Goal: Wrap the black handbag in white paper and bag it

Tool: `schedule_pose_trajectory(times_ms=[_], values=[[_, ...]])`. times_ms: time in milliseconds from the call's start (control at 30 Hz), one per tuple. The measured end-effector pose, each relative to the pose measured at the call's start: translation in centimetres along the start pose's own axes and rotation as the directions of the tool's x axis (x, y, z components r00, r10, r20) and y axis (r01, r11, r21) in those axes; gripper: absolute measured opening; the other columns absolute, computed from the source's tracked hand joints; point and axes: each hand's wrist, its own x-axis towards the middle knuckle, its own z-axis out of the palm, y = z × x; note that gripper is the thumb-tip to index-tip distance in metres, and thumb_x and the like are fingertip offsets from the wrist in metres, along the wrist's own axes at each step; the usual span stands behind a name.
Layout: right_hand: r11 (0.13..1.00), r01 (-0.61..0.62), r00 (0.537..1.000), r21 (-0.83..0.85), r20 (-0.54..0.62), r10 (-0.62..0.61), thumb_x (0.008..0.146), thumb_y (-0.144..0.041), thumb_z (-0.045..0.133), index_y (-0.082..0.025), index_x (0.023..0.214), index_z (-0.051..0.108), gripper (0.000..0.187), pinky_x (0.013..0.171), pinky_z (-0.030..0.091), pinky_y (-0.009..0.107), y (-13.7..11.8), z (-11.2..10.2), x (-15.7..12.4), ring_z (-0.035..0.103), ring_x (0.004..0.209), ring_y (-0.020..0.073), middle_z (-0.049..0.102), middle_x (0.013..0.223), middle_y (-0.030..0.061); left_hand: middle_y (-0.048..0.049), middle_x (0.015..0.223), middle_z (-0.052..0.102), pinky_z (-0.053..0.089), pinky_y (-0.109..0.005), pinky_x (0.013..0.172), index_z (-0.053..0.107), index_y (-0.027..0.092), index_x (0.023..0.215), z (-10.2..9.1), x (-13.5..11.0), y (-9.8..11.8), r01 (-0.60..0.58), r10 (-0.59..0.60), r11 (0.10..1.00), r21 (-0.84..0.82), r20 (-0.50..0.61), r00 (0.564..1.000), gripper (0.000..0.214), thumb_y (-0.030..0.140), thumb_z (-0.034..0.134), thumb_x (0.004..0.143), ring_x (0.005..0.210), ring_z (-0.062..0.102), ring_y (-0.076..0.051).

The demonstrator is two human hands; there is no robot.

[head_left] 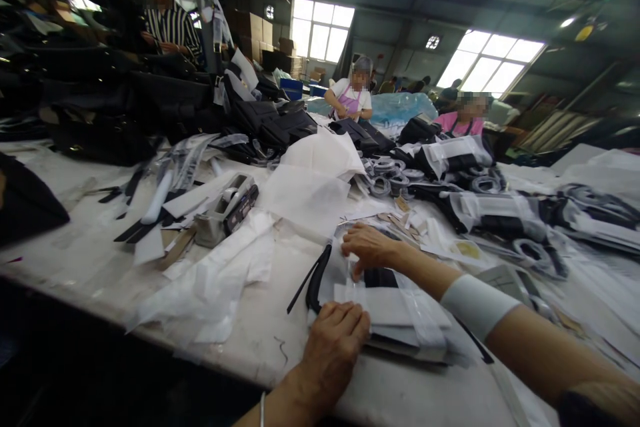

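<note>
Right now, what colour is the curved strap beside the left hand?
The curved strap beside the left hand is black; head view.

Black strap half under white paper, far end hidden.

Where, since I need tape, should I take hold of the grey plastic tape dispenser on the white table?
Probably clamp the grey plastic tape dispenser across its blocky near end, coming from above: the flat sides there look bare, while a black object lies against it by the tape roll.
</note>
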Motion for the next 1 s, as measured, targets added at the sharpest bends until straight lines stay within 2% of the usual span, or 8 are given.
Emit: schedule_pose_trajectory(times_ms=[100, 200, 400, 500, 600, 700, 900, 1000], values=[[0.971, -0.225, 0.964, 0.085, -0.122, 0.235, 0.059, -0.041, 0.09, -0.025, 0.103, 0.073, 0.05, 0.098, 0.041, 0.041, 1.4, 1.2, -1.7, 0.062, 0.106, 0.0299, 0.072, 0.108, 0.0063, -0.0062, 0.107, 0.071, 0.046, -0.035, 0.089, 0.063, 0.015, 0.114, 0.0, 0.0, 0.0, 0.001, -0.001, 1.0, 0.01, 0.005, 1.0, 0.027, 0.019, 0.039, 0.103, 0.102, 0.064, -0.019], [0.95, -0.277, 0.941, 0.146, -0.161, 0.299, 0.067, -0.047, 0.083, -0.024, 0.119, 0.068, 0.058, 0.096, 0.045, 0.04, 1.1, 3.4, -3.2, 0.062, 0.111, 0.0295, 0.069, 0.12, 0.0089, -0.0059, 0.106, 0.071, 0.046, -0.035, 0.088, 0.063, 0.015, 0.113, -0.1, 0.1, 0.1, -0.004, 0.004, 1.0, 0.012, 0.0, 1.0, 0.026, 0.019, 0.04, 0.103, 0.102, 0.064, -0.019], [0.872, -0.433, 0.804, 0.231, -0.34, 0.489, 0.087, -0.031, 0.064, -0.016, 0.134, 0.058, 0.05, 0.111, 0.032, 0.048, 1.2, 4.6, -5.3, 0.05, 0.13, 0.0324, 0.058, 0.138, 0.0158, -0.0067, 0.107, 0.07, 0.046, -0.035, 0.087, 0.062, 0.018, 0.115, -0.6, 0.4, -0.1, -0.02, 0.02, 1.0, 0.006, 0.063, 0.998, 0.023, 0.018, 0.043, 0.101, 0.1, 0.065, -0.019], [0.817, -0.489, 0.751, 0.306, -0.329, 0.573, 0.089, -0.029, 0.057, -0.014, 0.124, 0.065, 0.039, 0.104, 0.042, 0.047, 2.4, 3.6, -9.0, 0.061, 0.116, 0.0307, 0.067, 0.124, 0.0149, -0.0056, 0.11, 0.07, 0.047, -0.036, 0.089, 0.06, 0.019, 0.116, -1.5, 0.6, -0.6, -0.021, 0.021, 1.0, -0.007, 0.144, 0.989, 0.024, 0.011, 0.047, 0.097, 0.102, 0.065, -0.02], [0.79, -0.481, 0.777, 0.379, -0.233, 0.585, 0.088, -0.043, 0.061, -0.02, 0.116, 0.07, 0.038, 0.097, 0.05, 0.042, 2.6, 3.7, -14.3, 0.067, 0.107, 0.0284, 0.073, 0.116, 0.0089, -0.0032, 0.105, 0.07, 0.048, -0.037, 0.089, 0.06, 0.019, 0.111, -3.0, 1.7, -1.1, 0.007, -0.014, 1.0, 0.022, 0.302, 0.953, 0.028, 0.005, 0.055, 0.088, 0.098, 0.065, -0.021], [0.798, -0.446, 0.808, 0.406, -0.199, 0.554, 0.085, -0.055, 0.062, -0.021, 0.126, 0.065, 0.054, 0.106, 0.045, 0.044, 1.2, 5.1, -18.1, 0.06, 0.121, 0.03, 0.065, 0.132, 0.0099, -0.0067, 0.113, 0.069, 0.044, -0.044, 0.101, 0.057, 0.018, 0.12, -3.5, 4.0, -0.8, 0.024, -0.063, 0.996, 0.087, 0.475, 0.878, 0.04, 0.019, 0.07, 0.082, 0.108, 0.063, -0.026], [0.879, -0.436, 0.817, 0.196, -0.323, 0.477, 0.08, -0.063, 0.068, -0.016, 0.139, 0.054, 0.077, 0.121, 0.01, 0.06, -2.5, 7.0, -18.5, 0.047, 0.135, 0.0339, 0.058, 0.14, 0.0164, -0.024, 0.152, 0.041, 0.021, -0.057, 0.119, 0.038, 0.007, 0.145, 0.8, 8.1, 0.7, -0.064, 0.02, 0.997, 0.04, 0.679, 0.734, 0.112, 0.066, 0.083, 0.061, 0.142, 0.036, -0.038], [0.887, -0.428, 0.818, 0.172, -0.344, 0.461, 0.07, -0.065, 0.076, -0.019, 0.145, 0.046, 0.093, 0.121, 0.012, 0.058, -3.4, 7.4, -18.6, 0.048, 0.134, 0.0338, 0.058, 0.141, 0.0158, -0.0238, 0.15, 0.043, 0.024, -0.057, 0.118, 0.037, 0.007, 0.146, 2.6, 8.6, 0.8, 0.014, -0.017, 1.0, 0.011, 0.699, 0.715, 0.121, 0.072, 0.081, 0.054, 0.14, 0.039, -0.039]])
